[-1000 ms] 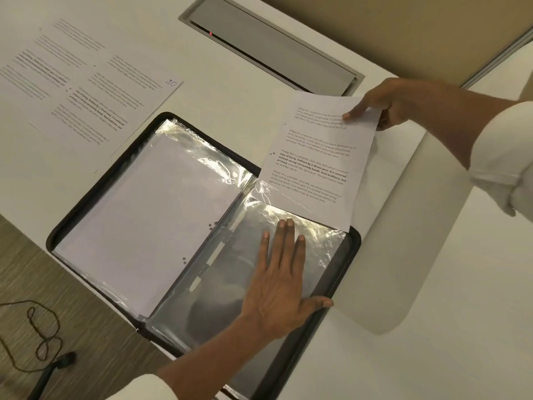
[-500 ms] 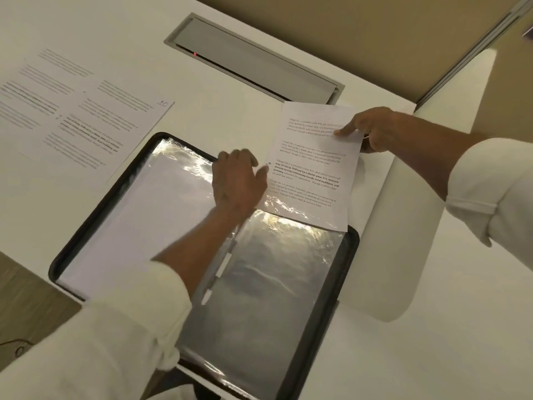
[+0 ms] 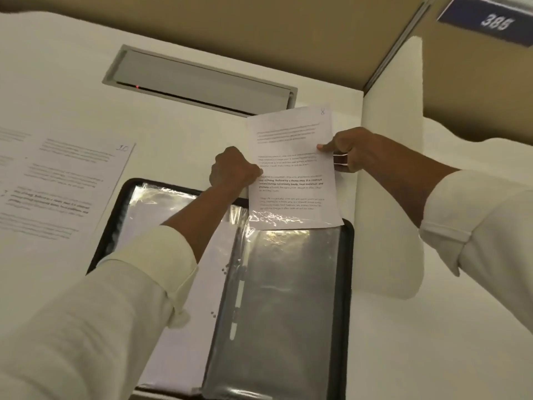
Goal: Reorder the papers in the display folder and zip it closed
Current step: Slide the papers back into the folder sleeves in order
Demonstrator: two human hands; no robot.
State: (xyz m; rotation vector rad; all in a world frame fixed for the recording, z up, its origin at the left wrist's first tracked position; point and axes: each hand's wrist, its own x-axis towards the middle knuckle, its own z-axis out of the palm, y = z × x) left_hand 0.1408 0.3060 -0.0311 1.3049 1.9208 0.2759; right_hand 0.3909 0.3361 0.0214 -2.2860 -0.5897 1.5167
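Observation:
A black zip display folder [image 3: 347,269] lies open on the white desk, its clear plastic sleeves [image 3: 288,284] showing. A printed sheet marked 8 [image 3: 291,168] sticks out past the folder's far edge, with its bottom end inside the top of the right-hand sleeve. My left hand [image 3: 233,168] pinches the sheet's left edge. My right hand [image 3: 349,148] grips its right edge, thumb on top. The left-hand sleeve holds white paper [image 3: 150,226], partly hidden by my left forearm.
Loose printed sheets, one marked 10 [image 3: 72,180], lie on the desk left of the folder. A grey cable hatch [image 3: 199,79] is set in the desk behind it. A tan partition with a blue number plate [image 3: 490,21] stands at the back right.
My left hand left the right-hand sleeve, moved up to the sheet's left edge and took hold of it. The right hand kept its grip. The camera tilted upward.

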